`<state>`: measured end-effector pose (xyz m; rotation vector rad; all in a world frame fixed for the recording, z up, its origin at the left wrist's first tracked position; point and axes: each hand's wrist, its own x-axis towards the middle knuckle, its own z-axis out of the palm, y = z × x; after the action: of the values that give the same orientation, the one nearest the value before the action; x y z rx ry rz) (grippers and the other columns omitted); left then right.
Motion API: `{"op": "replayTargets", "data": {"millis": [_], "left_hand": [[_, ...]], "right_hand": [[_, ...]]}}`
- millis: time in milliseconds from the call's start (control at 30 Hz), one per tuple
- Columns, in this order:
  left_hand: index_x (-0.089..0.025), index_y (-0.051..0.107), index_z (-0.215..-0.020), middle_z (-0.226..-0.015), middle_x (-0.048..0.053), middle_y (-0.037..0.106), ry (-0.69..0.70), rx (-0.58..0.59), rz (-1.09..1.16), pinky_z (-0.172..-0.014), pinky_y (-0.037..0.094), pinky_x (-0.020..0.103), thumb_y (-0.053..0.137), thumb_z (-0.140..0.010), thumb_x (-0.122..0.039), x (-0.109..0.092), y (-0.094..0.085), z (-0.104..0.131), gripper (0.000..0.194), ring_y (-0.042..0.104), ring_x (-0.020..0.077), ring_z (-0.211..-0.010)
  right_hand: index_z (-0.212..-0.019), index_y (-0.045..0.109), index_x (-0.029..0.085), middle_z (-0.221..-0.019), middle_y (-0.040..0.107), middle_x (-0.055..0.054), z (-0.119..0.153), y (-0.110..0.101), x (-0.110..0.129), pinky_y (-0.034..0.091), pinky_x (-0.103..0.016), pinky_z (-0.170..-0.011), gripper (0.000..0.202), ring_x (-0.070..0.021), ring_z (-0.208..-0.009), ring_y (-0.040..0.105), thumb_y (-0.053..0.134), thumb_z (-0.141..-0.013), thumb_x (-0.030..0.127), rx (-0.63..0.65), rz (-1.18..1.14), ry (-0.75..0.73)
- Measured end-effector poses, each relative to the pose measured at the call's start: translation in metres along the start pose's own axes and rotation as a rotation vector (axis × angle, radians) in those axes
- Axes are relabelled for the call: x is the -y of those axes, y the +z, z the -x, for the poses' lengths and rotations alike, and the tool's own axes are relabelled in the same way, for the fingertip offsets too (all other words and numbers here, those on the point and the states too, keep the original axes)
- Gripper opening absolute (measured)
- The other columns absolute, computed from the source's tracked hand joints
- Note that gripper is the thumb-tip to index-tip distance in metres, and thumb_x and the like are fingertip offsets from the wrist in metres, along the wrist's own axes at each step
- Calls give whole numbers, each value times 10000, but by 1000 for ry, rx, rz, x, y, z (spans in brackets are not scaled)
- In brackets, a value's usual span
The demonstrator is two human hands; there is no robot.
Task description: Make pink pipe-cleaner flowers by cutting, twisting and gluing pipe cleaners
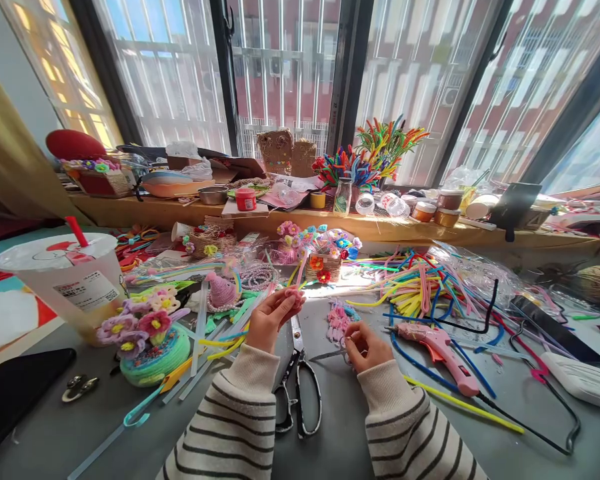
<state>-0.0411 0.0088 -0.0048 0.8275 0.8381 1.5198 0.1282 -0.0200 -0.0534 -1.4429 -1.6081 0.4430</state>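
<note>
Near the middle of the grey table, my left hand [275, 317] is closed in a pinch on a pink pipe cleaner piece [294, 293]. To its right, my right hand [367, 347] has its fingers pressed together; what they hold is too small to make out. A thin pointed metal blade [327, 355] lies beside its fingertips. Between both wrists rest large black-handled scissors [299, 380], blades pointing away. Just beyond my right hand is a cluster of small pink pieces [339, 320].
A pink glue gun [443, 353] and scattered pipe cleaners [420, 287] lie to the right. At the left stand a lidded drink cup [85, 287] and a green pot of crocheted flowers [155, 353]. A crowded windowsill [280, 223] runs along the back.
</note>
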Motion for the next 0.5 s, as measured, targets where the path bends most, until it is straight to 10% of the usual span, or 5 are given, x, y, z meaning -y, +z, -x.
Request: {"op": "replayTargets", "data": {"millis": [500], "left_hand": [[-112,612,-664,-647,31,649,6,-23,-83,-662,480,280,657,-527,-182,3,2,1,160,601,142,-634]], "right_hand": [[-670,555,170,-696,545,-52,21,-17,-9,370,-309,-624,88,-195,-689,445,525,-657,251,152,496,-379]]}}
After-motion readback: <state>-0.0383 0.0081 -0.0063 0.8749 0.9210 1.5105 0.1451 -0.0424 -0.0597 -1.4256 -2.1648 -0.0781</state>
